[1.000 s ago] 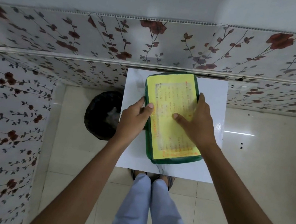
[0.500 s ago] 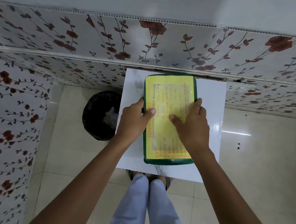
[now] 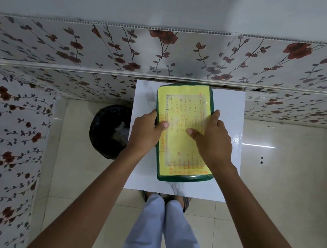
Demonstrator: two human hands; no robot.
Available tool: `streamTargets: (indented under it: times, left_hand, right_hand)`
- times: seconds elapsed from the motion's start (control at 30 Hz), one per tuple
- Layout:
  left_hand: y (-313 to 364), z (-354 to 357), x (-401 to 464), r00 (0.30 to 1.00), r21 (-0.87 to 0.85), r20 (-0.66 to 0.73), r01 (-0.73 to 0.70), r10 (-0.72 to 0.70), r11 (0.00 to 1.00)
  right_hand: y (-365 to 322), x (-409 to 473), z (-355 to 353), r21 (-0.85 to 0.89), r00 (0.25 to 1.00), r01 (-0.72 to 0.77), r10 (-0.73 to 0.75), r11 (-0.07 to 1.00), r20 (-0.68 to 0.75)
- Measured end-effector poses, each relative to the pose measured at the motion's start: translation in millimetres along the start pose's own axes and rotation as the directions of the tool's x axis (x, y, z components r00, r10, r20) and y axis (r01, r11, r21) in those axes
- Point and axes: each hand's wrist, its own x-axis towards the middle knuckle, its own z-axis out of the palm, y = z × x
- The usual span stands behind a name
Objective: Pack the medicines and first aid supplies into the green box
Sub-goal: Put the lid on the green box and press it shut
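The green box (image 3: pixel 184 177) lies closed on the white desk (image 3: pixel 231 104), its far end near the flowered wall (image 3: pixel 126 52). A yellow sheet (image 3: pixel 183 114) with handwriting covers its lid. My left hand (image 3: pixel 146 131) grasps the box's left edge, thumb on top of the sheet. My right hand (image 3: pixel 212 140) clasps the right edge, fingers curled over the rim, thumb pressed flat on the sheet. A black bin (image 3: pixel 109 130) stands on the tiled floor (image 3: pixel 287 184) just left of the desk. My legs in pale trousers (image 3: pixel 162 236) stand below its near edge.
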Motion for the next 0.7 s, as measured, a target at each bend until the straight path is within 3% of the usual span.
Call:
streamTargets:
  times: [0.17, 0.27, 0.4, 0.53, 0.7]
  left_hand:
    - [-4.6, -3.5, -7.9, 0.994, -0.068, 0.106, -0.007, 0.015, 0.998]
    - [-2.3, -8.4, -7.1, 0.986, -0.137, 0.157, 0.078, -0.056, 0.987]
    - [17.5, -14.1, 14.1, 0.996, -0.195, 0.070, 0.074, -0.061, 0.978]
    - [26.5, -14.3, 37.9, 0.999, -0.050, 0.016, -0.038, 0.039, 0.998]
    - [23.5, -12.4, 49.5, 1.000, -0.087, 0.012, 0.015, -0.014, 0.996]
  right_hand:
    - [19.5, -17.4, 0.9, 0.055, 0.998, -0.046, 0.044, 0.997, 0.033]
    - [20.6, -6.7, -14.2, 0.138, 0.997, -0.054, 0.045, 0.989, 0.071]
    - [4.8, 27.4, -37.6, 0.128, 1.000, 0.002, 0.000, 0.992, -0.017]
    - [-6.4, 48.7, -44.7, 0.100, 0.999, 0.038, -0.038, 0.994, 0.001]
    - [-6.7, 64.0, -56.4, 0.282, 0.990, -0.108, 0.078, 0.953, 0.115]
